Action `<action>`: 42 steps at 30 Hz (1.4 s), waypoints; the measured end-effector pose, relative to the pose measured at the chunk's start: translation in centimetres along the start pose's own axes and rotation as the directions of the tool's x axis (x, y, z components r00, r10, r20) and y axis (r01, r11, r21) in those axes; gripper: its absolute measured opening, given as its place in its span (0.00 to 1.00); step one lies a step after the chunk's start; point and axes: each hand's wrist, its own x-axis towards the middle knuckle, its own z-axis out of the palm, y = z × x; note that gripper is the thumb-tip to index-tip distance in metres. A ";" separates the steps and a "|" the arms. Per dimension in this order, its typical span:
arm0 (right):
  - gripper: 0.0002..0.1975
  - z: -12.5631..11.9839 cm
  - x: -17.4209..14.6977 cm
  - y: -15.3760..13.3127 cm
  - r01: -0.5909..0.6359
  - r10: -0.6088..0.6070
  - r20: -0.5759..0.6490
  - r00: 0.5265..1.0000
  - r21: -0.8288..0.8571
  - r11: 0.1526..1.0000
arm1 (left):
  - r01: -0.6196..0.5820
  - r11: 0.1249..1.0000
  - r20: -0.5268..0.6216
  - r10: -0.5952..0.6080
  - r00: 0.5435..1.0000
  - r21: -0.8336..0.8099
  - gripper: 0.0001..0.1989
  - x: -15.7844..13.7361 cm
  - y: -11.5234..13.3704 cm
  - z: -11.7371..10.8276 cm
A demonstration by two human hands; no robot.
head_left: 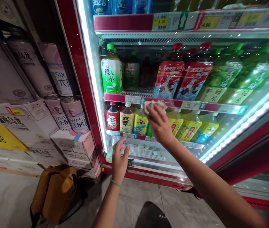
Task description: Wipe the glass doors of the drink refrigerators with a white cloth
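A crumpled whitish cloth is bunched under the fingers of my right hand. That hand presses it against the front of a lit drinks fridge, level with the middle shelf's price strip; reflections suggest glass there. My left hand hangs lower and to the left, holding nothing, its fingers apart and a green band at the wrist. It is before the lower shelf edge; whether it touches the front I cannot tell. Behind the hands stand a green tea bottle, red bottles and yellow lemon-drink bottles.
The fridge's red frame rises at the left. Beside it are stacked cartons and beer cans. A brown backpack rests on the grey tiled floor.
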 end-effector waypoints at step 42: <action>0.27 20.8 -9.3 -12.1 0.562 -0.583 0.255 0.771 0.158 0.812 | -0.124 0.673 0.016 0.164 0.986 0.729 0.18 -3.4 -5.1 -13.4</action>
